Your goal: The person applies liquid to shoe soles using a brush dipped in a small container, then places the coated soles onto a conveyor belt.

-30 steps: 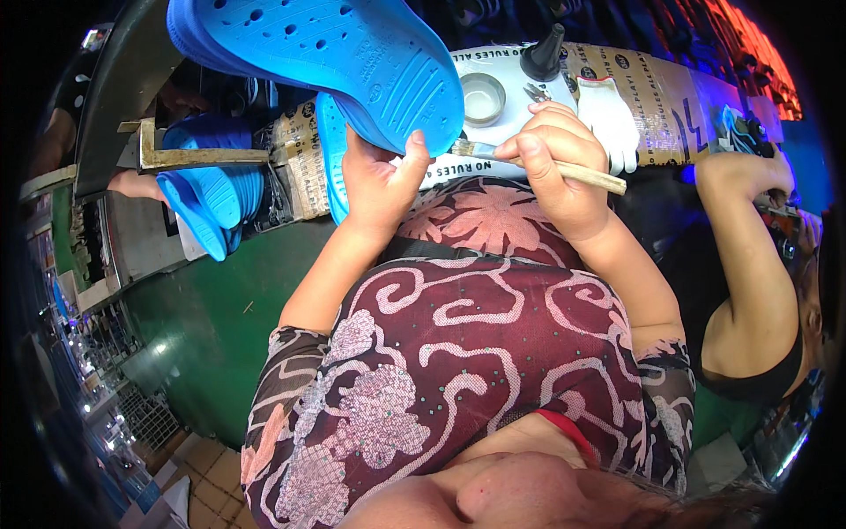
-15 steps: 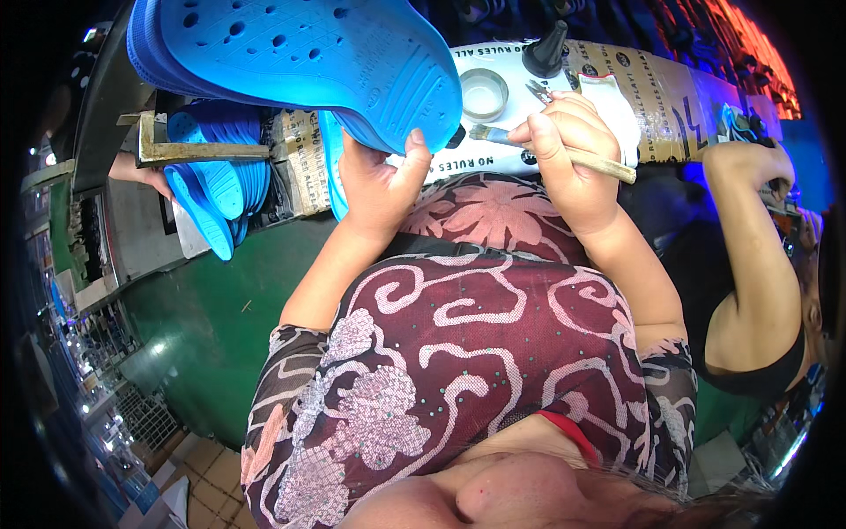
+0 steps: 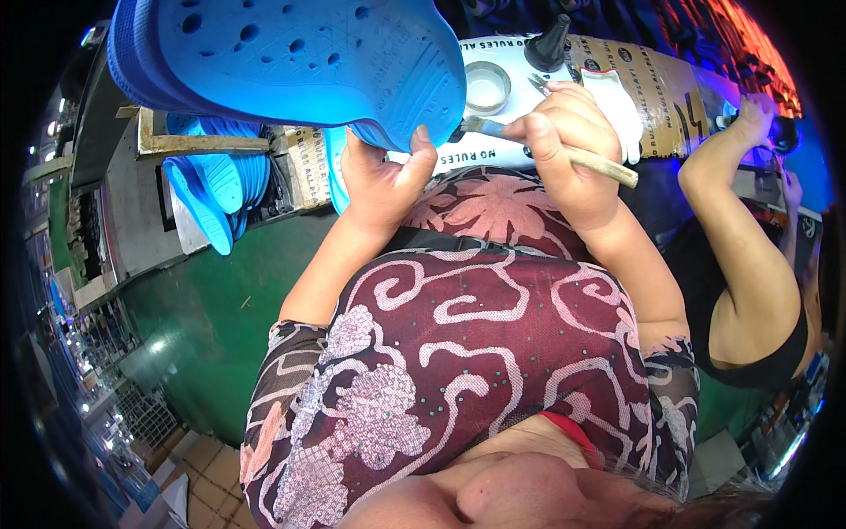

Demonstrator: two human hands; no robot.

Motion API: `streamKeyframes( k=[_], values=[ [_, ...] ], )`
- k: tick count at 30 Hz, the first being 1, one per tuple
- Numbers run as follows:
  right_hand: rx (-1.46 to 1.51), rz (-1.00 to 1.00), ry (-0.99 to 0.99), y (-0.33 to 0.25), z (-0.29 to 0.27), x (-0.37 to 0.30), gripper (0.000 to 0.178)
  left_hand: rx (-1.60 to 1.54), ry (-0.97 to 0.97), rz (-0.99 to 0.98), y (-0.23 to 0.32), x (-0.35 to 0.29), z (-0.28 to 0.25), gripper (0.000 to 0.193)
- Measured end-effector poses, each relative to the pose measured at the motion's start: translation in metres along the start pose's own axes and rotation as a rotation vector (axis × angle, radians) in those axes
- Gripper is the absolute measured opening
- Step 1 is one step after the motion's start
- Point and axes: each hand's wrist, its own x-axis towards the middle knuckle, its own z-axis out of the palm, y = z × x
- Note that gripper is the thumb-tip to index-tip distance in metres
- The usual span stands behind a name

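A blue clog (image 3: 291, 70) is held up over the left side of the tabletop (image 3: 520, 102), with its holed upper side in view and its narrower end toward the tabletop's middle. That end is clamped in the left hand (image 3: 383, 176), the thumb being pressed against the near rim. By the right hand (image 3: 577, 145) a brush (image 3: 608, 167) is gripped, fingers folded around the wooden handle; its bristles are pointed at the clog's edge, though whether they are touching cannot be told. A slim metal tool (image 3: 538, 83) is seen jutting from the same hand.

Between the hands, little free room is left: a narrow white strip along the near edge, crossed by the brush. Just beyond it, a round bowl (image 3: 505, 95) is set beside the clog's edge. Toward the far edge, a black cone-shaped bottle (image 3: 549, 46) is stood upright. On the right, a white glove (image 3: 621, 119) is laid just beside the right hand, partly covered by it, and past it a brown taped stretch is extended toward the right edge, near which another person's forearm (image 3: 718, 167) is seen. Off the left edge, more blue clogs (image 3: 225, 181) are stacked near a wooden bar (image 3: 203, 147), with green floor (image 3: 229, 309) left bare below them
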Motion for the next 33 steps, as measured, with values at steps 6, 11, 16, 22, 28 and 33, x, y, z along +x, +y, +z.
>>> streamKeyframes(
  k=[6,11,16,22,28,33],
  values=[
    [-0.053,0.026,-0.069,0.002,0.002,-0.002,0.021,0.079,-0.057,0.084,-0.002,0.0,-0.004,0.039],
    [0.002,0.04,-0.008,0.0,0.0,-0.003,0.021,0.061,-0.008,0.043,-0.002,-0.002,-0.002,0.038],
    [0.025,-0.027,-0.053,0.002,0.006,-0.004,0.022,0.036,-0.008,0.028,-0.001,-0.001,0.001,0.039],
    [0.023,0.102,-0.101,0.0,0.0,-0.009,0.022,0.053,-0.043,0.113,-0.004,0.0,0.001,0.039],
    [0.033,0.043,-0.051,0.002,0.005,-0.006,0.023,-0.002,-0.07,0.049,-0.004,-0.005,0.0,0.041],
    [0.033,0.1,-0.084,0.0,0.004,-0.01,0.025,0.029,-0.164,0.064,-0.006,-0.004,-0.002,0.045]
  ],
)
